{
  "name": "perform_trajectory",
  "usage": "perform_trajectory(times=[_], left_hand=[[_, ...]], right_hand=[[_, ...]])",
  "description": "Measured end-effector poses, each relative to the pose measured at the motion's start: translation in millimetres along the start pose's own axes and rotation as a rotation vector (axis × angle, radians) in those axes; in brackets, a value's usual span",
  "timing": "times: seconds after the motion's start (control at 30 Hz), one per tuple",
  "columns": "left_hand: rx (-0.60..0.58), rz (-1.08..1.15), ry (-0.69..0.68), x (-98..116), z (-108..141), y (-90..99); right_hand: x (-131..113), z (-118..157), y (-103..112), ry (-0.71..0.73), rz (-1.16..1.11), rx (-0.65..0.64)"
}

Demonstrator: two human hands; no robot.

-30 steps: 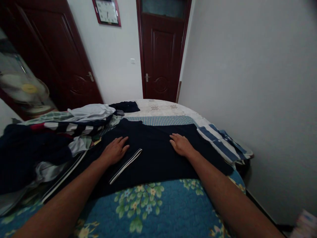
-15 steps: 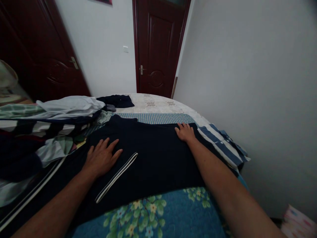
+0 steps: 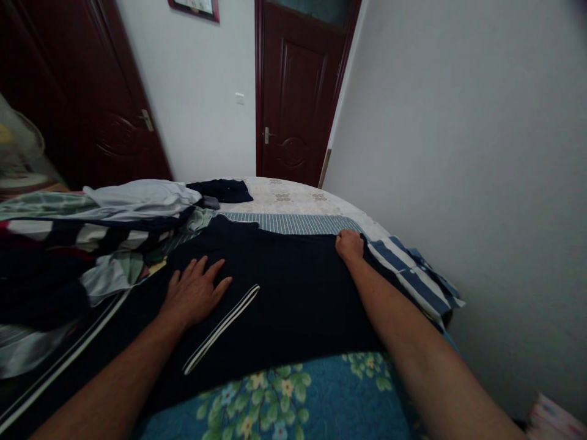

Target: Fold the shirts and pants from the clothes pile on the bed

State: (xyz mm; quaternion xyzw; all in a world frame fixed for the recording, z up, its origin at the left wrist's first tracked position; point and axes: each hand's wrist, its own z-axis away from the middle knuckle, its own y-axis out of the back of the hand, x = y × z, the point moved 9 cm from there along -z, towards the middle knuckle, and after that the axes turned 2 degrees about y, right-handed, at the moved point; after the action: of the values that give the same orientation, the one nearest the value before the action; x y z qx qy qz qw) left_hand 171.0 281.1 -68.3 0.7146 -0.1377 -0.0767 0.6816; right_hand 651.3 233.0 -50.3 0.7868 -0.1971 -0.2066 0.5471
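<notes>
A dark navy shirt (image 3: 293,287) with white-striped trim lies spread over a quilt with blue and floral fabric (image 3: 339,397). My left hand (image 3: 195,293) rests flat on the shirt, fingers spread, left of a sleeve opening edged in white (image 3: 224,330). At the shirt's far right edge, my right hand (image 3: 350,245) has its fingers curled over the dark cloth; the fingertips are hidden. Just right of that hand is a blue-and-white striped garment (image 3: 408,272).
A pile of mixed clothes (image 3: 105,238) lies on the left. Behind the shirt are a striped cloth edge (image 3: 298,223), a patterned white cover (image 3: 302,192) and a folded dark garment (image 3: 224,190). A wall (image 3: 458,153) rises on the right; a brown door (image 3: 298,91) stands beyond.
My right hand's fingers have gone from stretched out to curled at the shirt's far edge. My left hand stays flat on the cloth. The camera view has shifted slightly.
</notes>
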Motion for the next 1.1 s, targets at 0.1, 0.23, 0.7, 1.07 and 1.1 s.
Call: perform_trajectory(times=[0.1,0.23,0.7,1.07,1.1], left_hand=[[0.017,-0.001,-0.003,0.3,0.6,0.8],[0.015,0.009,0.002,-1.4,0.2,-1.1],[0.03,0.038,0.015,-3.9,-3.4,-4.7],[-0.006,0.016,0.19,-12.2,6.1,4.1],[-0.012,0.014,0.198,-11.8,7.6,5.0]], right_hand=[[-2.1,-0.6,1.3,-0.007,0.018,-0.001],[-5.9,-8.4,3.2,0.004,0.046,-0.006],[-6.2,6.8,2.4,-0.03,0.056,-0.012],[11.5,31.4,-17.7,-0.08,0.064,-0.221],[14.4,26.6,-22.2,-0.09,0.069,-0.231]])
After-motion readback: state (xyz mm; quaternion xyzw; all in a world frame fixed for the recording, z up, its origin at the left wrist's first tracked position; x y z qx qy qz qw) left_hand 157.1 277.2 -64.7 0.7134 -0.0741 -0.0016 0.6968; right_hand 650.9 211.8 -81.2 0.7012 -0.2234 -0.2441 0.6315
